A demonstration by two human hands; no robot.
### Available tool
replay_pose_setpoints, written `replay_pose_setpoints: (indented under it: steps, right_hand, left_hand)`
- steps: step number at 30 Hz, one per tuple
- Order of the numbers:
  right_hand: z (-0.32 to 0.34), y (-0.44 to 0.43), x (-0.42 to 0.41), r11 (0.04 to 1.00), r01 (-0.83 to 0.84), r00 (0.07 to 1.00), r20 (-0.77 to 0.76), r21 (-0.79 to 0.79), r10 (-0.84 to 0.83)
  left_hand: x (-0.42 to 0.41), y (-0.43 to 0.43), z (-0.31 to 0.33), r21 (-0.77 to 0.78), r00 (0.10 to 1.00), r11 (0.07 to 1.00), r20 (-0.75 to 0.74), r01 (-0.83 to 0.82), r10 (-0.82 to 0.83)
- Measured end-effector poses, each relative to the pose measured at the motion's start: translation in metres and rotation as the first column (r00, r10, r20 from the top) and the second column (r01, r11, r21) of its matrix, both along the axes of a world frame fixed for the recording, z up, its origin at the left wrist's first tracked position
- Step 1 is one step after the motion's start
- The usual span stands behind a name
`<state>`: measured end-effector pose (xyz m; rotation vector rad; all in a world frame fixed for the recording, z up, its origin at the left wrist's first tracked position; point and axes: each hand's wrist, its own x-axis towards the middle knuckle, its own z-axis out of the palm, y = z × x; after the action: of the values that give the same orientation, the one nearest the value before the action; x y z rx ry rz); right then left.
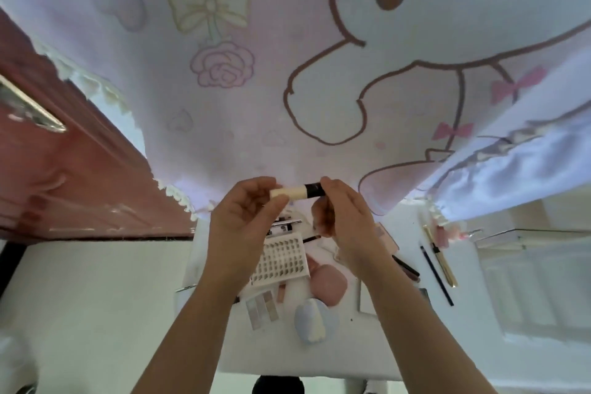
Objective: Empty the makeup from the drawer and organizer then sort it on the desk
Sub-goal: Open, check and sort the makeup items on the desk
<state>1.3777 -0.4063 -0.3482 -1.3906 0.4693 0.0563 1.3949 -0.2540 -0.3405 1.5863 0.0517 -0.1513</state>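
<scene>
While you hold both hands raised in front of the printed curtain [256, 89], the left hand [243, 217] pinches the cream end of a small cosmetic tube [292, 193] between thumb and fingers; the right hand [347, 217] has its fingers curled round the end with the black cap [315, 189]; both hands are thus clamped on the one tube, which lies level between them.

The tube is in the air above the white desk [303, 358], touching nothing there.

Between your wrists lies a white tray [281, 261] with rows of small pieces, partly hidden by the left wrist; what the pieces are cannot be told. Just beside the right wrist sits a pink case [327, 285]; nearer you, between the forearms, a blue-and-white puff [315, 321]; beside the left forearm, pale palette strips [262, 307].

To the right of the right hand, a gold pen [443, 261] and a dark blue pencil [436, 275] lie side by side; brown pencils [407, 267] lie close by the right wrist.

Well to the left of the left hand stands a red-brown door [80, 169] with a metal handle [32, 109].
</scene>
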Motion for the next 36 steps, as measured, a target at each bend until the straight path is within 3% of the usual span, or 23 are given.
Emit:
replay_pose_setpoints:
  steps: [3, 6, 8, 10, 12, 16, 21, 27, 36]
  right_hand:
    - [0.051, -0.013, -0.035, 0.991, -0.003, 0.998, 0.07, 0.133, -0.007]
    - [0.085, -0.023, -0.072, 0.998, -0.033, 0.991, 0.129, 0.06, 0.025]
    - [0.097, -0.031, -0.094, 0.992, -0.026, 0.965, 0.257, -0.125, 0.057]
    - [0.098, -0.044, -0.113, 0.895, 0.024, 0.906, 0.388, -0.445, 0.169]
    - [0.093, -0.058, -0.128, 0.815, 0.052, 0.871, 0.425, -0.577, 0.245]
    - [0.109, -0.077, -0.145, 0.959, -0.066, 0.942, 0.298, -0.277, 0.151]
    - [0.115, -0.096, -0.15, 0.982, -0.053, 0.971, 0.222, -0.179, 0.093]
    - [0.126, -0.106, -0.151, 0.99, -0.138, 0.974, 0.182, -0.012, 0.138]
    - [0.125, -0.113, -0.147, 0.997, -0.078, 0.973, 0.217, -0.03, 0.082]
  left_hand:
    - [-0.034, -0.023, 0.049, -0.23, 0.997, 0.973, -0.07, -0.026, 0.011]
    - [-0.064, -0.044, 0.076, -0.343, 0.993, 0.934, -0.089, -0.101, 0.075]
    - [-0.079, -0.058, 0.089, -0.425, 0.984, 0.891, -0.132, -0.161, 0.115]
    - [-0.091, -0.072, 0.097, -0.487, 0.97, 0.847, -0.206, -0.215, 0.128]
    - [-0.101, -0.084, 0.103, -0.493, 0.948, 0.825, -0.278, -0.277, 0.153]
    - [-0.116, -0.101, 0.11, -0.476, 0.952, 0.835, -0.257, -0.276, 0.168]
    - [-0.126, -0.116, 0.112, -0.45, 0.958, 0.852, -0.217, -0.268, 0.186]
    - [-0.127, -0.125, 0.118, -0.468, 0.96, 0.843, -0.21, -0.265, 0.185]
    - [-0.115, -0.135, 0.126, -0.466, 0.967, 0.85, -0.177, -0.244, 0.181]
